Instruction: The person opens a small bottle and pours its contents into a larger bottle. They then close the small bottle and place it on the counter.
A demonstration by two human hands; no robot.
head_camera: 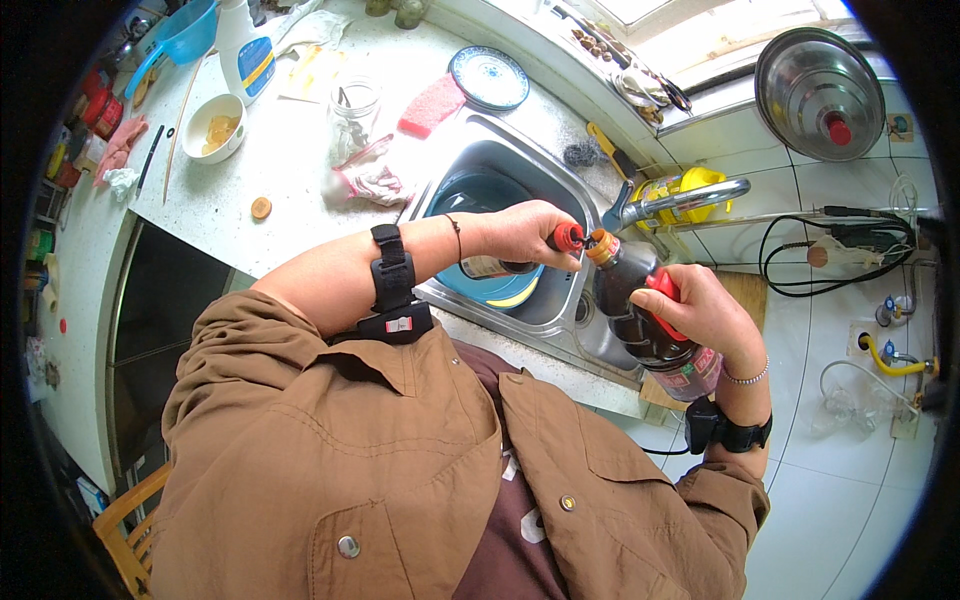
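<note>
My left hand (532, 229) is closed around a small dark bottle (491, 267), which lies tilted with its red-rimmed mouth to the right. My right hand (697, 304) grips the red handle of a large plastic bottle (626, 319) of dark liquid, tipped to the left. The large bottle's orange neck is right at the small bottle's mouth, and a little dark liquid shows between them. Both bottles are above the steel double sink (574, 277). Below the small bottle, a blue basin (480, 184) sits in the left bowl.
A faucet (690, 199) rises behind the large bottle. On the counter are a round cap (261, 208), a glove (373, 178), a glass jar (354, 116), a pink sponge (431, 105), a patterned plate (490, 77), a white bowl (196, 142) and a spray bottle (246, 56).
</note>
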